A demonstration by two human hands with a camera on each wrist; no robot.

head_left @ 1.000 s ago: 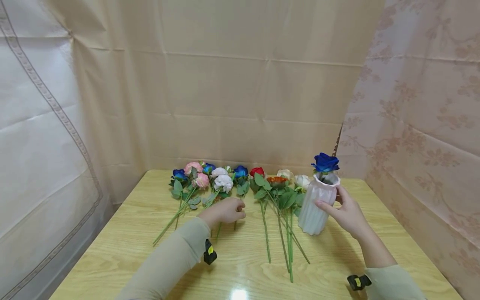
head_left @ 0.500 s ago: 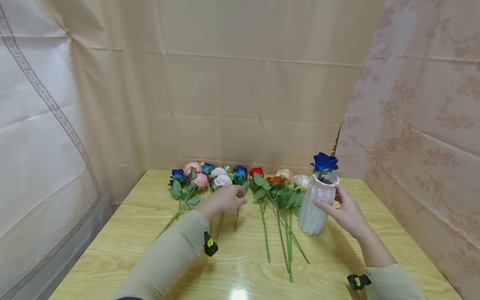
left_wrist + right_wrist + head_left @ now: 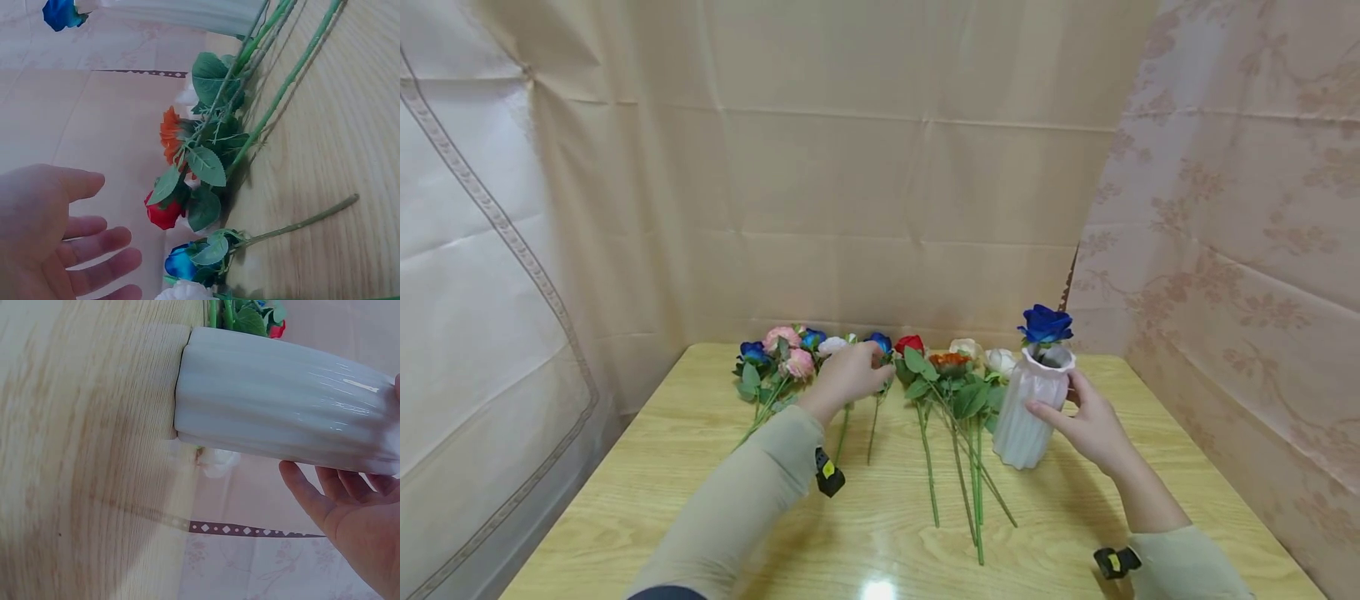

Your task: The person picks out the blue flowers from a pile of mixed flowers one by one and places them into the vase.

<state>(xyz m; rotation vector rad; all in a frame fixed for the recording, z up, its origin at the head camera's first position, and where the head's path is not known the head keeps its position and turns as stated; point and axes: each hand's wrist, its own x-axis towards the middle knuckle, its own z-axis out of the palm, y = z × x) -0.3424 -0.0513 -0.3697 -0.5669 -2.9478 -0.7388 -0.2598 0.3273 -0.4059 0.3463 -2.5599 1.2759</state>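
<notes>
Loose blue rose (image 3: 181, 262) below left hand (image 3: 850, 377)

Your left fingers were spread, holding nothing; the rose lay just under them, stem running toward you, far from your right hand (image 3: 1092, 427). That hand gripped the white vase (image 3: 1027, 417), its one visible flower (image 3: 1046, 324) blue, above the rim.

The right hand (image 3: 362, 531) holds a glossy, fluted white vase (image 3: 269, 400), its fingers (image 3: 303, 490) along one side and a fingertip showing opposite. The vase's base meets the wood-grain tabletop (image 3: 81, 425). Past one side show green stems (image 3: 229, 314), leaves (image 3: 250, 322) and red petals (image 3: 277, 329); past the other, a blurred white flower (image 3: 220, 464) and a diamond-patterned dark border (image 3: 250, 531) on floral cloth (image 3: 250, 569).
</notes>
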